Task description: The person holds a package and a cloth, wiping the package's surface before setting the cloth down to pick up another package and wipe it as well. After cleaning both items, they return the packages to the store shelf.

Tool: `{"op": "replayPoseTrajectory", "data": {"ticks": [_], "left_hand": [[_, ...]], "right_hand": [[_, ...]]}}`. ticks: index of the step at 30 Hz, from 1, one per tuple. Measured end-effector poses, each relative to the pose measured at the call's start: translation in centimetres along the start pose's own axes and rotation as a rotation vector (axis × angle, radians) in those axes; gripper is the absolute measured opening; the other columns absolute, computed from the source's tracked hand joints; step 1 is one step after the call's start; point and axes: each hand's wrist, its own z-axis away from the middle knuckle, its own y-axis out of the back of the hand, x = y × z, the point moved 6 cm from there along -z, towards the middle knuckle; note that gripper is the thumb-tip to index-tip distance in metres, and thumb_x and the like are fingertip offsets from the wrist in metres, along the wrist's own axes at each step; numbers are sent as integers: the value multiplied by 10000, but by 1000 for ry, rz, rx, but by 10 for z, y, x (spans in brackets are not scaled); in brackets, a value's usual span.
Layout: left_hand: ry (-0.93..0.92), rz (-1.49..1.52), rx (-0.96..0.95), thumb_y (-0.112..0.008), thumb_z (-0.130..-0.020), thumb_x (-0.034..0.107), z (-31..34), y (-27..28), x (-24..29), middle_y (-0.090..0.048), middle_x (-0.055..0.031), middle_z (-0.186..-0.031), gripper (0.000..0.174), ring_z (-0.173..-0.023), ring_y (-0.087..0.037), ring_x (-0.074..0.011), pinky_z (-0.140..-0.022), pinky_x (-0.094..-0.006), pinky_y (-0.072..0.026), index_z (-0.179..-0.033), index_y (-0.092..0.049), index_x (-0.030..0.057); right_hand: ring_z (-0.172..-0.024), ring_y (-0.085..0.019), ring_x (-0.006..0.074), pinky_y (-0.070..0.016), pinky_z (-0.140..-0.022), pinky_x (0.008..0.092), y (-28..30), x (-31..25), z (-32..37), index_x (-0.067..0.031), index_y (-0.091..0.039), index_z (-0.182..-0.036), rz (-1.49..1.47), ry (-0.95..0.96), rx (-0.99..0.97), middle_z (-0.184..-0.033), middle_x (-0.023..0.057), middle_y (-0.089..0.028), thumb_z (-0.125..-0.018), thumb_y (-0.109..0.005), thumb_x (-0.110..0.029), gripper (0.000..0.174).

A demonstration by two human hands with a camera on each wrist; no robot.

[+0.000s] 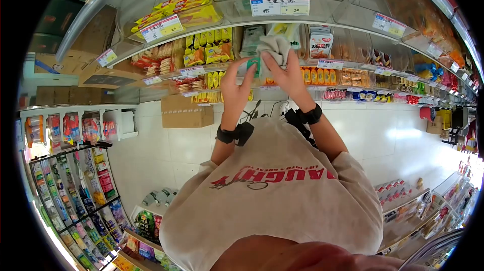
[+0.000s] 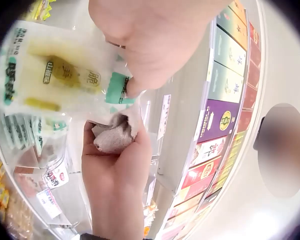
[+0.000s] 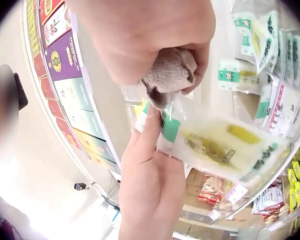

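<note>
Packet [image 3: 217, 146], green end pinched between left fingers [image 3: 150, 131], grey cloth [image 3: 170, 70] gripped in right fingers [image 3: 202, 61]

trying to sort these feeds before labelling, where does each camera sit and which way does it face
Head: worn on the head, looking forward and down at stocked shelves; shows the left hand, right hand, both arms and shirt.
Left wrist: worn there, facing the left hand pinching a packet; right hand and grey cloth also show.
Right wrist: worn there, facing the right hand gripping the cloth; left hand also shows.
Both wrist views share the packet, cloth and both hands.
</note>
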Motion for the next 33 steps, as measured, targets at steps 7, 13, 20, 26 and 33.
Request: {"op": "replayPoseTrajectory", "data": {"ticks": [7, 13, 20, 26, 33], "left_hand": [[269, 372, 198, -663, -984, 128, 23, 31, -28, -649, -27, -971, 181, -861, -578, -69, -779, -224, -482, -1095, -617, -7], [268, 331, 261, -653, -995, 141, 47, 47, -32, -642, -26, -980, 176, -879, -562, -62, -794, -229, -474, -1094, -613, 1], [312, 501, 427, -666, -982, 133, 67, 67, -50, -652, -29, -983, 182, -879, -576, -70, -782, -232, -478, -1086, -621, -10], [321, 295, 270, -683, -969, 162, 66, 65, -60, -642, -61, -1026, 357, -913, -598, -117, -821, -255, -483, -1264, -557, 5], [345, 284, -153, -528, -1046, 388, 73, 23, -32, -573, -142, -1359, 569, -1215, -550, -178, -1019, -298, -442, -1413, -452, -40]], "right_hand": [[-997, -579, 99, -487, -862, 253, -19, 17, 35, 4, -552, -1321, -275, -358, 6, -1140, 26, -650, -970, -685, -211, 432], [-1001, -573, 102, -487, -872, 267, -62, 16, 66, 7, -559, -1299, -62, -293, -233, -1149, 52, -643, -938, -724, -241, 468], [-942, -609, 130, -509, -846, 305, -67, 39, 107, 13, -599, -1234, 97, -303, -271, -1048, 73, -683, -921, -738, -257, 437], [-877, -647, 145, -526, -789, 322, -57, 33, 112, 39, -594, -1218, 218, -266, -224, -1005, 117, -713, -939, -691, -210, 387], [-875, -693, 357, -543, -733, 391, -31, 0, 83, 42, -580, -1214, 643, 52, -9, -1004, 215, -701, -901, -670, -118, 363]]}}
